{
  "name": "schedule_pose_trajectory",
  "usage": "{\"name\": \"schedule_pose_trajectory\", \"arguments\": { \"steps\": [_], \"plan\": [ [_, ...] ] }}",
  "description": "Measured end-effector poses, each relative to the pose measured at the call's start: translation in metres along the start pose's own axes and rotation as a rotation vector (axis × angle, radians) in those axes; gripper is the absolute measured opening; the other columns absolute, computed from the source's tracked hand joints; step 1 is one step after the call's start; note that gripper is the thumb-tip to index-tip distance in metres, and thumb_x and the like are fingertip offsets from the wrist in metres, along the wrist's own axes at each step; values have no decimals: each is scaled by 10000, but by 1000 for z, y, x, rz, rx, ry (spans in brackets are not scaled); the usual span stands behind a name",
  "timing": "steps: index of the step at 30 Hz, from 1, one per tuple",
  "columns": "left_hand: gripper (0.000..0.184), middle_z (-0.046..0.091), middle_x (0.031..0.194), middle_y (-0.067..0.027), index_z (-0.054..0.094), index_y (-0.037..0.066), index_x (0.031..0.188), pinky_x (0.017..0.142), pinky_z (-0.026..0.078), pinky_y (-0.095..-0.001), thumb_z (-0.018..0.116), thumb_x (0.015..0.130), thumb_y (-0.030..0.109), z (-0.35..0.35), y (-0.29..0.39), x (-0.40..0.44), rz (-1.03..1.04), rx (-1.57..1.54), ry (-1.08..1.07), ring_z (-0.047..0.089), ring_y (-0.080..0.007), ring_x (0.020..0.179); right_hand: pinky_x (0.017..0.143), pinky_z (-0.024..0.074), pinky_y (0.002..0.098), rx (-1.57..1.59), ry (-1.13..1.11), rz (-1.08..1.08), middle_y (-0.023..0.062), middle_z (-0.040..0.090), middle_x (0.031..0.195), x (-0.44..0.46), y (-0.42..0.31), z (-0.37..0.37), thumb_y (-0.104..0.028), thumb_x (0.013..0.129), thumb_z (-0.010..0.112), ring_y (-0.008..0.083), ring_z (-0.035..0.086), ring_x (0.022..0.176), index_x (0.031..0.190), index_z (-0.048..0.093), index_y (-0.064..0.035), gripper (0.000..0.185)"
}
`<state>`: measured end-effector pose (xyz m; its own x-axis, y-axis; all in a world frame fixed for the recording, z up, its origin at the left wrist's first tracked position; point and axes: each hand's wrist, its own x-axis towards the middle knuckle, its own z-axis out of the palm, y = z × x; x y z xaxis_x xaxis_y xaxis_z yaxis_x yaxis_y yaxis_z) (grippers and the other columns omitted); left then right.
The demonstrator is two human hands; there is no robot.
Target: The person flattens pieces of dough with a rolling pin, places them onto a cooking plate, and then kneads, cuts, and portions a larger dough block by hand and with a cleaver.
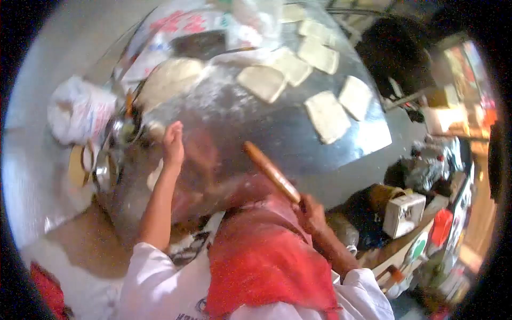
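Observation:
My right hand [312,214] is closed round the near end of a wooden rolling pin [271,172], which points up and left over the metal table [245,130]. My left hand [173,140] is raised at the table's left side, its fingers close together; no object shows in it. Just behind it lies a small piece of dough [155,129], partly hidden. A large dough mass [173,80] rests farther back, beside scattered flour. Several flat dough pieces lie at the back and right, among them one squarish sheet [327,117] and another [262,83].
Flour bags [186,20] stand at the table's back. On the left are a white plastic bag [80,109] and metal containers [106,172]. A white box [404,214] and a red item [442,226] sit among clutter at the lower right.

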<state>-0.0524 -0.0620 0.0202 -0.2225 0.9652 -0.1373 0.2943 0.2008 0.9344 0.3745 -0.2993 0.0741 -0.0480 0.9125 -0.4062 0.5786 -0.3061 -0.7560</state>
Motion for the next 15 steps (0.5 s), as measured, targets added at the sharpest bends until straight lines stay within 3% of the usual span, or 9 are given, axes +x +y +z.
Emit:
{"name": "schedule_pose_trajectory", "arguments": {
  "steps": [3, 5, 6, 9, 10, 11, 13, 14, 15],
  "plan": [
    [330, 683, 1264, -153, 635, 70, 1302, 1015, 484, -386, 581, 1020, 232, -86, -21, -39, -3, 442, 220, 645, -289, 1188, 701, 510, 511, -419, 278, -312, 153, 658, 996, 57, -9, 8, -216, 867, 758, 390, 650, 856, 1263, 590, -94, 448],
    [427, 628, 1347, -153, 552, 84, 1392, 1065, 431, -463, 593, 1002, 253, -83, -1, -68, 27, 1082, -270, 600, -349, 1226, 898, 459, 479, -588, 310, -389, 120, 615, 1168, 102, -24, 6, -197, 904, 683, 349, 586, 1050, 1305, 592, -130, 417],
    [536, 589, 1373, -151, 491, 83, 1451, 1059, 416, -507, 647, 959, 225, -73, -5, -93, 353, 1140, -48, 574, -359, 1217, 912, 450, 479, -614, 337, -434, 114, 619, 1183, 122, -27, 6, -206, 905, 679, 337, 586, 1062, 1312, 592, -131, 424],
    [633, 571, 1370, -145, 452, 70, 1484, 1042, 423, -518, 695, 915, 207, -81, -4, -103, 420, 1248, -83, 567, -357, 1195, 924, 438, 477, -695, 388, -480, 109, 624, 1211, 157, -27, 13, -222, 900, 675, 320, 585, 1075, 1323, 592, -131, 441],
    [682, 516, 1458, -226, 452, 162, 1514, 1013, 458, -561, 731, 898, 250, -83, 0, -106, 292, 1183, -141, 565, -434, 1220, 922, 435, 475, -743, 423, -468, 110, 624, 1223, 163, -24, 15, -229, 895, 675, 315, 585, 1077, 1327, 592, -131, 451],
    [682, 516, 1458, -226, 452, 162, 1514, 1013, 458, -561, 731, 898, 250, -78, -1, -109, 282, 1171, -138, 565, -434, 1220, 922, 435, 475, -756, 415, -473, 110, 624, 1223, 166, -19, 18, -229, 895, 675, 315, 585, 1077, 1327, 592, -131, 451],
    [630, 592, 1173, -133, 540, 127, 1434, 946, 495, -484, 761, 851, 214, -62, 2, -107, 189, 777, -30, 576, -368, 1150, 954, 420, 482, -750, 484, -466, 108, 621, 1240, 169, -11, 24, -219, 895, 663, 323, 579, 1101, 1339, 583, -129, 460],
    [595, 567, 1116, -130, 582, 161, 1402, 903, 515, -488, 775, 841, 208, -51, -11, -103, 145, 596, 21, 581, -369, 1134, 954, 420, 482, -754, 489, -468, 108, 621, 1240, 171, -11, 25, -219, 895, 663, 323, 579, 1101, 1339, 583, -129, 460],
    [641, 542, 1221, -158, 539, 130, 1438, 964, 483, -521, 773, 846, 204, -39, 4, -108, 89, 795, 33, 558, -385, 1168, 978, 408, 495, -730, 474, -468, 109, 618, 1247, 170, -12, 25, -205, 893, 657, 331, 573, 1117, 1347, 575, -129, 468]
  ]
}}
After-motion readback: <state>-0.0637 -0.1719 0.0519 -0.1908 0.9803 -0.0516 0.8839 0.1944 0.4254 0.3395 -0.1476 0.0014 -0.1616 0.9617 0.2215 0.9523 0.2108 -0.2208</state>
